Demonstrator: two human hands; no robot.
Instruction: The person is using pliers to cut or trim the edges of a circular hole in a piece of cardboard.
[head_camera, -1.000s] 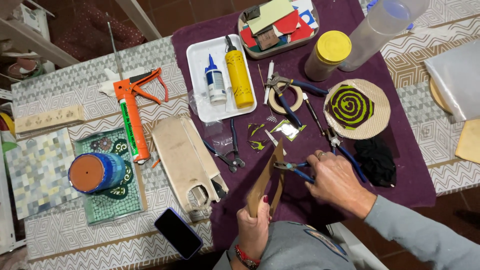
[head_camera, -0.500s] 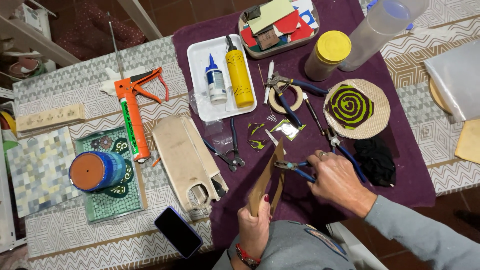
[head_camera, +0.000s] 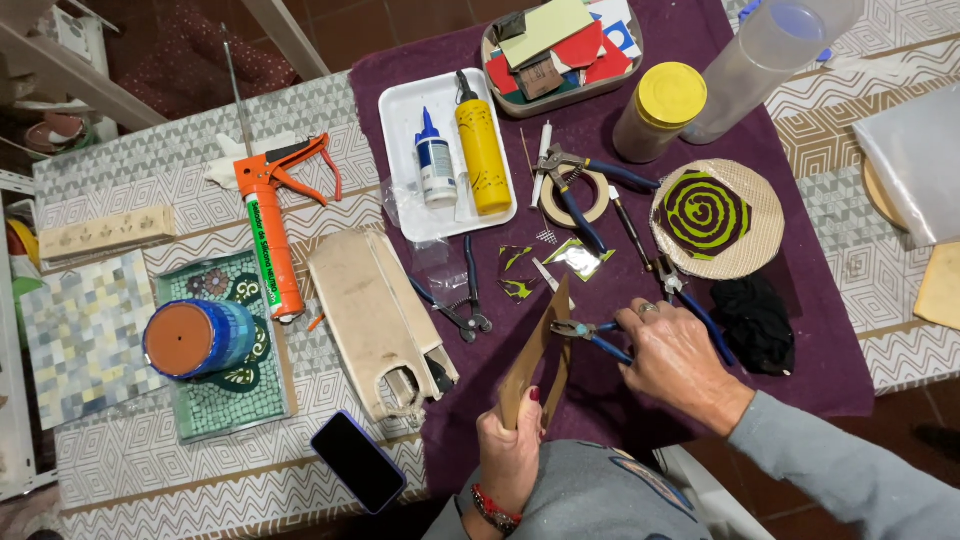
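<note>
My left hand (head_camera: 510, 445) has its grip closed around the lower end of a brown tile piece (head_camera: 535, 355), held upright over the purple cloth (head_camera: 620, 400). My right hand (head_camera: 680, 362) squeezes blue-handled nippers (head_camera: 585, 333) biting the tile's edge.

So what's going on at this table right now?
A person is working over a purple cloth crowded with craft tools. The left hand holds a thin brown sheet on edge, and the right hand has blue-handled pliers biting into that sheet's edge. Nearby lie more pliers, small green-and-black tile pieces and a round mat with a green spiral. An orange caulking gun rests off to the left.
</note>
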